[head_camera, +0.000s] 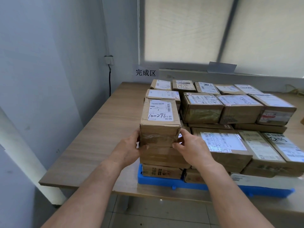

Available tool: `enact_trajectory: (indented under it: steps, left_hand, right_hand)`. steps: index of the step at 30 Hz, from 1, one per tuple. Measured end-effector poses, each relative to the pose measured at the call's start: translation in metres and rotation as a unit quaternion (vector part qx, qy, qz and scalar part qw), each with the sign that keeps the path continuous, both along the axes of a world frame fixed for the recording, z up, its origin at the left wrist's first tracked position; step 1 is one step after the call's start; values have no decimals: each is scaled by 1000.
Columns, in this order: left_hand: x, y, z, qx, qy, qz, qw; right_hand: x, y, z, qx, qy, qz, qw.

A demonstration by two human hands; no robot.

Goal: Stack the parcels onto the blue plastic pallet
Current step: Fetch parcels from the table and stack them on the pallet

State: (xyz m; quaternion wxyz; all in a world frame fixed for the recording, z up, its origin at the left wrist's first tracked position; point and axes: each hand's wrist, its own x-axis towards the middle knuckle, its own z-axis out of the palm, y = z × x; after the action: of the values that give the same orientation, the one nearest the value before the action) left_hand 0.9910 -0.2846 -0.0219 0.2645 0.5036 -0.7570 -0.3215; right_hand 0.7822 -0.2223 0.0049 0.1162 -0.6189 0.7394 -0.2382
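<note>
A blue plastic pallet (158,182) lies on a wooden table and carries several layers of brown cardboard parcels with white labels. On the near left corner of the stack sits a long parcel (160,119) marked "10029". My left hand (131,149) grips its near left edge, and my right hand (190,145) grips its near right edge. The parcel rests on the boxes below it. A wide parcel with a shiny label (220,145) lies just right of my right hand.
The wooden table (92,134) stands in a corner against a grey wall and a window sill. A paper sign (145,72) hangs at the back. A wall socket with a black cable (109,71) is at the left. Tiled floor lies below the table's near edge.
</note>
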Motion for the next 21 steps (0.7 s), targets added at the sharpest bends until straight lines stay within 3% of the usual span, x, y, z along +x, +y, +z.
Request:
enact_trajectory:
  steps: [6, 14, 21]
  left_hand:
    - [-1, 2, 0, 7, 9, 11, 1000]
    - [-4, 12, -2, -25, 7, 1, 1000]
    - [-2, 24, -5, -37, -39, 91, 994]
  right_hand:
    - [4, -1, -6, -10, 45, -9, 999]
    - [5, 1, -4, -6, 39, -10, 999]
    - [-6, 18, -2, -20, 72, -19, 997]
